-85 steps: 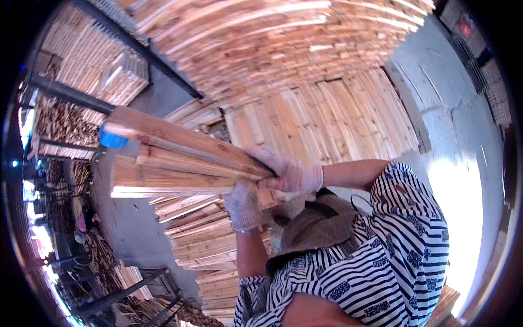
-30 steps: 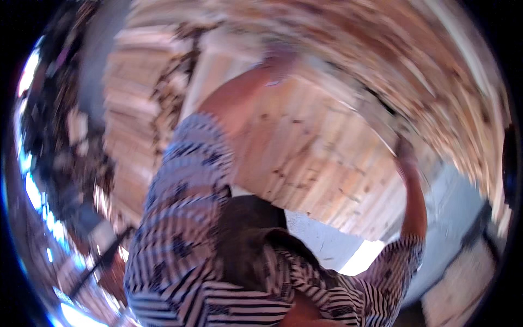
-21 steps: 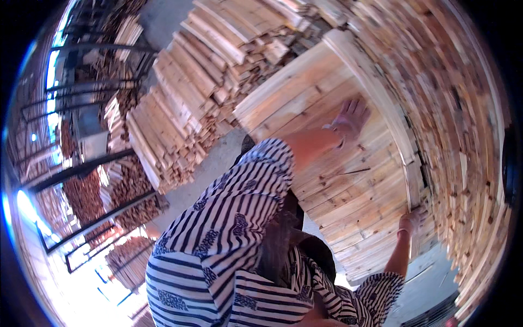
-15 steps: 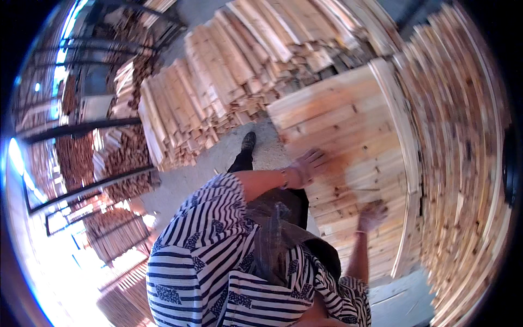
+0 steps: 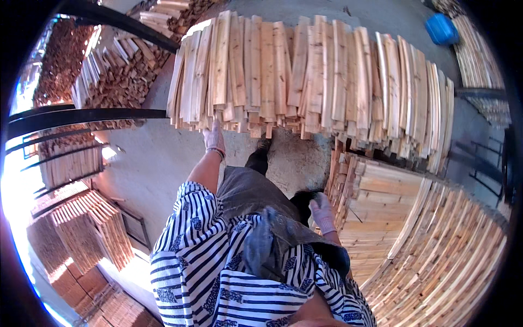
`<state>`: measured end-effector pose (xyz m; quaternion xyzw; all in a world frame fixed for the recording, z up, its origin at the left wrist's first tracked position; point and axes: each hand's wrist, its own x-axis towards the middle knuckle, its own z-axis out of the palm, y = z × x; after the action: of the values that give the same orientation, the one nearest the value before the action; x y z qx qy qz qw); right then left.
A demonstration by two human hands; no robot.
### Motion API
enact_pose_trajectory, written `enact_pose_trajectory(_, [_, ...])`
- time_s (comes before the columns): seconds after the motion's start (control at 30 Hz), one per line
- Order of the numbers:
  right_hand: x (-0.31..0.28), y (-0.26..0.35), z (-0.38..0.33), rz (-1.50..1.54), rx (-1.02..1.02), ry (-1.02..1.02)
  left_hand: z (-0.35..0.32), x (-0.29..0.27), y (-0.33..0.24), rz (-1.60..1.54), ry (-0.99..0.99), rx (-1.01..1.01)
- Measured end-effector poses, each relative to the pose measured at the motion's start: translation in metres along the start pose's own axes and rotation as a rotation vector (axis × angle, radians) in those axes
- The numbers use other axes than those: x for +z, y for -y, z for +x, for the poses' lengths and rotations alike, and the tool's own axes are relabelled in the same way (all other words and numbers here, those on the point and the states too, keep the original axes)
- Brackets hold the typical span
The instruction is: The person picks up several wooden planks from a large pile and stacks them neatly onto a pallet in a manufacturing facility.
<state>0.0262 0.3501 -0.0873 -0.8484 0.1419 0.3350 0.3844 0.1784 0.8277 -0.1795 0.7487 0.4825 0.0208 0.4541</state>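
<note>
- Left grip (image 5: 214, 136) was closer, at the near ends of the stacked planks (image 5: 267, 71); I could not tell whether it had closed.
- Those planks lay ahead, long axes running forward.
- Right grip (image 5: 321, 211), farther back, was beside the board pile (image 5: 376, 210), its closure unclear.

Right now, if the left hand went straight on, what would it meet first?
The left hand would likely meet the near ends of the stacked boards; depth is unclear, it may already touch them.
</note>
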Motion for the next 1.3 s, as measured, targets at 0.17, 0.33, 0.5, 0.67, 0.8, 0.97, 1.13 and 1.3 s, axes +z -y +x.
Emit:
enact_pose_trajectory(0.17, [0.028, 0.184, 0.101, -0.024, -0.185, 0.347, 0.063, 0.006, -0.091, 0.357, 0.158, 0.018])
enact_pose_trajectory(0.33, [0.066, 0.329, 0.285, -0.209, -0.252, 0.303, 0.092, 0.018, -0.144, 0.619, 0.259, -0.071])
enact_pose_trajectory(0.5, [0.070, 0.461, 0.343, -0.071, -0.126, 0.166, 0.121, -0.012, -0.139, 0.343, 0.454, -0.032])
enact_pose_trajectory(0.67, [0.102, 0.485, 0.330, -0.118, 0.095, 0.114, 0.111, -0.029, -0.127, -0.435, 0.773, -0.190])
enact_pose_trajectory(0.8, [0.166, 0.471, 0.346, -0.294, 0.093, -0.138, 0.104, -0.021, -0.105, -0.588, 0.775, -0.213])
enact_pose_trajectory(0.97, [0.163, 0.458, 0.358, -0.007, 0.154, -0.073, 0.092, -0.056, -0.102, -0.937, 1.037, -0.301])
enact_pose_trajectory(1.13, [0.126, 0.483, 0.324, 0.051, -0.067, 0.039, 0.077, -0.071, -0.114, -0.671, 0.774, -0.289])
enact_pose_trajectory(1.3, [0.064, 0.461, 0.238, 0.277, 0.103, 0.452, -0.027, -0.066, -0.114, -0.098, 0.500, -0.339])
